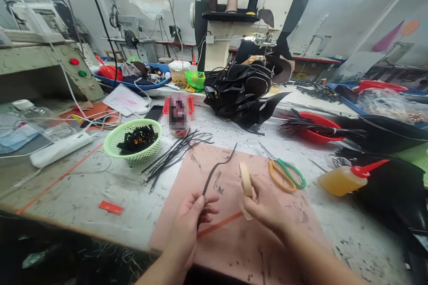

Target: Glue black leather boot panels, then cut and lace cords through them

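Note:
Over a pinkish mat (187, 196), my left hand (192, 213) pinches a thin black cord (210, 178) between thumb and fingers. The cord's upper part looks braided or twisted and curves away to a loose tip. My right hand (267, 207) grips a roll of cream masking tape (245, 180) standing on edge, with a small tape end near the fingertips. An orange strip (220, 223) shows on the mat between both hands. Scissors (284, 173) with one green and one yellow handle lie to the right of the tape. The cord's lower end is hidden by my left hand.
A green basket (110, 144) holds small black pieces. Loose black cords (170, 153) lie beside it. To the right are a glue bottle (341, 181) and a red bowl (319, 136) with black strips. A black bag (237, 84) sits by the sewing machine (216, 42), where another person works.

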The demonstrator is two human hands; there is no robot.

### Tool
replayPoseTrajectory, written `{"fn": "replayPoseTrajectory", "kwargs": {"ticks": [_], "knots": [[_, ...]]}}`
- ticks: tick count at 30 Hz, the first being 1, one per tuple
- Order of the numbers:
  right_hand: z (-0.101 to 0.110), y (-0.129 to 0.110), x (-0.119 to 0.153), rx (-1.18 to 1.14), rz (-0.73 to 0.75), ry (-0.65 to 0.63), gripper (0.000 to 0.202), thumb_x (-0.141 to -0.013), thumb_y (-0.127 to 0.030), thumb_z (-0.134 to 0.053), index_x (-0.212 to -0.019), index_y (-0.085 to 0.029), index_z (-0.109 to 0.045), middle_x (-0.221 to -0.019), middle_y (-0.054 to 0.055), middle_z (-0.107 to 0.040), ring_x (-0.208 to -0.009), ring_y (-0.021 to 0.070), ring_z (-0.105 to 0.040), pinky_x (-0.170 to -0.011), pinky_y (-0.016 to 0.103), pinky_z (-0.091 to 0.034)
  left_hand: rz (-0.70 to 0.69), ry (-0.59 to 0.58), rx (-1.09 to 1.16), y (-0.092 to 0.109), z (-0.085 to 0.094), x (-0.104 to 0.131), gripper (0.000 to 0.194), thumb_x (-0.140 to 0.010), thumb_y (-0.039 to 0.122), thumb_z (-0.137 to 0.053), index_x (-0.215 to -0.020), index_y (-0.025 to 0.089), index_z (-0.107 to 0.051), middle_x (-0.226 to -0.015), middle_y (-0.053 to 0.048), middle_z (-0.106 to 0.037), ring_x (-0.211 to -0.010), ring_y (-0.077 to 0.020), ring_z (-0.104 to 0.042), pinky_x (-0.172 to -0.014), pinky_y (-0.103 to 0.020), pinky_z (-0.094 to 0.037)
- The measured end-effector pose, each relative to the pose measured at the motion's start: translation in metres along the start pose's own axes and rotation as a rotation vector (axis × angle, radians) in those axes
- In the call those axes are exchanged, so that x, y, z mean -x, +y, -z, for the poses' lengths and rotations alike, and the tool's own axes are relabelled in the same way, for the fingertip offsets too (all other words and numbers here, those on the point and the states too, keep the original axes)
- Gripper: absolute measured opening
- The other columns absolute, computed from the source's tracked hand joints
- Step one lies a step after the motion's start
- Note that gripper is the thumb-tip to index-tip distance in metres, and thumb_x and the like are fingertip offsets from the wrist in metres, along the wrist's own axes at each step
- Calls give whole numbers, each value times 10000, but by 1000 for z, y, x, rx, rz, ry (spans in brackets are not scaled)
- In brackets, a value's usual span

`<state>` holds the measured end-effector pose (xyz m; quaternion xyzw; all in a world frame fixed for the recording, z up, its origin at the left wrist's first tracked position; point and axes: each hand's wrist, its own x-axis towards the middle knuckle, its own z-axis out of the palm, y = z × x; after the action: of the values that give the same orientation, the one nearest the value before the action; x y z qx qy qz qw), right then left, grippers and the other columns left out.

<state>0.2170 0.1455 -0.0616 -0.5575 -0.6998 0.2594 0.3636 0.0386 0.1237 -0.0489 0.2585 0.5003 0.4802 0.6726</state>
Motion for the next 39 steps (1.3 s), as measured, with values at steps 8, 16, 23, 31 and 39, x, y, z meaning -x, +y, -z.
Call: {"fn": "replayPoseTrajectory", "kwargs": {"ticks": [8,16,23,31,39], "knots": [[-40,-35,22,-510,110,394,104,-811,-183,-438,-855,-208,-529,-991,68,-510,-964,200,-495,-794,373,-425,83,-152,117,-14,-5,18,209,-651,329,-715,-671,183,-567,-931,-32,-653,-1049,-200,-521,-959,-300,-328],[-45,-37,27,-214,336,388,139,-767,-104,-516,-807,-224,-458,-838,19,-478,-786,151,-524,-630,277,-458,22,-130,173,-7,-4,18,184,-640,291,-724,-647,168,-587,-628,26,-591,-681,-108,-541,-696,-198,-430],[-31,-31,28,-526,128,175,142,-825,-250,-409,-950,-241,-475,-1009,63,-497,-1016,215,-464,-851,390,-402,43,-40,234,-1,-1,16,202,-589,291,-757,-700,168,-642,-838,-23,-646,-873,-157,-573,-887,-275,-404],[-41,-37,36,-581,99,163,176,-807,-284,-371,-948,-252,-472,-932,26,-437,-879,193,-455,-759,339,-406,106,-202,135,-7,-3,22,130,-687,277,-684,-675,180,-599,-778,-6,-634,-874,-162,-551,-831,-261,-391],[-36,-50,28,-219,215,188,160,-715,-104,-442,-826,-212,-481,-753,18,-510,-677,154,-511,-579,274,-444,13,-126,189,-6,-3,22,155,-659,282,-707,-677,167,-605,-657,10,-612,-704,-125,-541,-694,-212,-422]]}}
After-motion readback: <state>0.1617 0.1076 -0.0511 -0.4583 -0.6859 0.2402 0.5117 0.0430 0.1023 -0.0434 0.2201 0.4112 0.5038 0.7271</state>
